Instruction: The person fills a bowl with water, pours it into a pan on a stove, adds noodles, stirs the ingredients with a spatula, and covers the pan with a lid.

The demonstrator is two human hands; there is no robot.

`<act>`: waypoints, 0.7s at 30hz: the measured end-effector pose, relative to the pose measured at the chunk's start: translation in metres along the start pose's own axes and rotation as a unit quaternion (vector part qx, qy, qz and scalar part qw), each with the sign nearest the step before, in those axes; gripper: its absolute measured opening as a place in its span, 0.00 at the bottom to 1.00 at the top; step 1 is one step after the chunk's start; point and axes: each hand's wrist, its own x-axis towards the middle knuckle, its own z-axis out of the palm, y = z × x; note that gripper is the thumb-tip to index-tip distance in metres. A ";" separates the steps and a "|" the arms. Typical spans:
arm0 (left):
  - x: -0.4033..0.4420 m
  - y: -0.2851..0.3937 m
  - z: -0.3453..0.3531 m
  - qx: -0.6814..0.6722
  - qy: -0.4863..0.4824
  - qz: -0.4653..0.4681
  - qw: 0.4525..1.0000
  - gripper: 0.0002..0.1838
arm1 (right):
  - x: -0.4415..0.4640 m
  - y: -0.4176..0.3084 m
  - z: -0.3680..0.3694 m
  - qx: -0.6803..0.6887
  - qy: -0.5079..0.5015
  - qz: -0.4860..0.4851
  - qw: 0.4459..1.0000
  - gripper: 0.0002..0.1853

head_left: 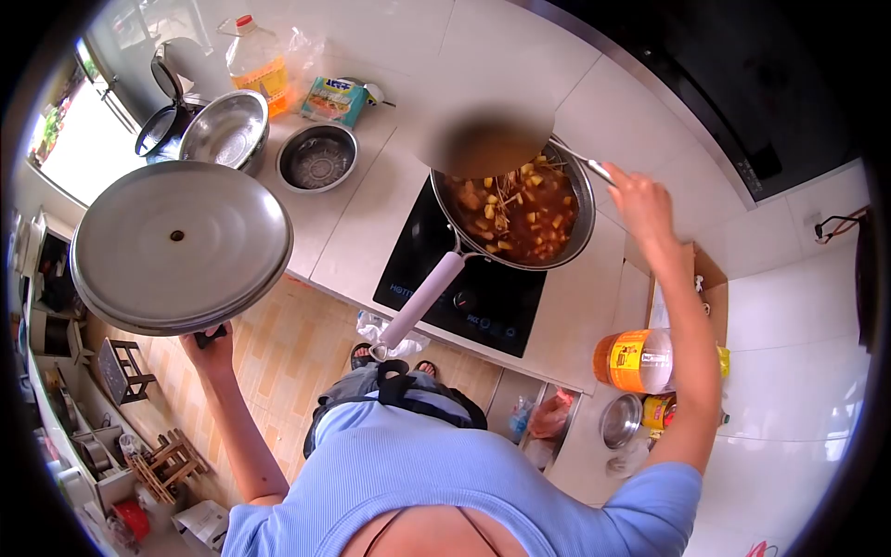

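My left hand (209,345) is closed on the dark knob of a large grey metal lid (181,246), held with its inner face up, left of the counter. My right hand (640,202) grips the metal handle of a utensil (595,167) that reaches over the far right rim of the pan. The pan (585,227) rests on a black induction cooktop (418,251) and holds a red-brown stew (520,212) with yellow chunks. Its pale purple handle (423,302) points towards me, untouched. A blurred patch hides the pan's far left part and perhaps the utensil's head.
Steel bowls (318,158), an oil bottle (257,70) and a green packet (332,100) stand at the back left. On the right are an orange-labelled jar (635,360), a small metal bowl (621,420) and a cardboard box (710,278). A stool (125,371) stands on the floor.
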 end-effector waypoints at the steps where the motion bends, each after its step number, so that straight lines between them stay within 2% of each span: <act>1: -0.002 -0.001 0.001 0.014 0.024 0.003 1.000 0.12 | -0.002 -0.003 0.012 -0.005 0.004 0.002 1.000 0.15; 3: -0.006 -0.005 0.013 0.043 0.071 0.009 0.996 0.14 | -0.005 -0.014 0.027 -0.013 0.012 0.004 1.000 0.14; 6: -0.010 -0.007 0.021 0.055 0.237 0.041 0.969 0.18 | -0.023 -0.017 0.038 -0.009 -0.010 -0.015 1.000 0.16; 8: -0.010 -0.002 0.004 0.032 0.173 0.019 0.984 0.19 | -0.039 -0.017 0.038 -0.009 -0.026 -0.027 0.999 0.17; 10: -0.006 0.000 -0.011 -0.014 0.041 -0.034 0.998 0.21 | -0.055 -0.017 0.036 -0.018 -0.036 -0.037 0.999 0.17; 11: 0.005 -0.003 -0.011 -0.050 -0.059 -0.074 0.994 0.21 | -0.062 -0.018 0.034 -0.019 -0.040 -0.038 0.998 0.17; 13: 0.020 -0.017 0.014 -0.050 0.010 -0.062 0.997 0.16 | -0.076 -0.020 0.026 -0.022 -0.049 -0.037 0.998 0.17; 14: 0.025 -0.033 0.057 -0.011 0.178 -0.010 0.984 0.11 | -0.083 -0.020 0.024 -0.023 -0.051 -0.035 0.998 0.18; 15: 0.027 -0.042 0.080 0.031 0.339 0.042 0.939 0.06 | -0.090 -0.020 0.021 -0.025 -0.054 -0.034 0.998 0.18; 17: 0.025 -0.026 0.017 -0.036 0.131 -0.048 0.990 0.18 | -0.105 -0.021 0.015 -0.026 -0.059 -0.032 0.997 0.18; 19: 0.028 -0.027 0.002 -0.037 0.118 -0.055 0.991 0.24 | -0.119 -0.024 0.008 -0.027 -0.062 -0.030 0.997 0.19; 21: 0.036 -0.042 0.027 0.034 0.302 0.020 0.953 0.25 | -0.132 -0.025 0.001 -0.028 -0.077 -0.031 0.996 0.20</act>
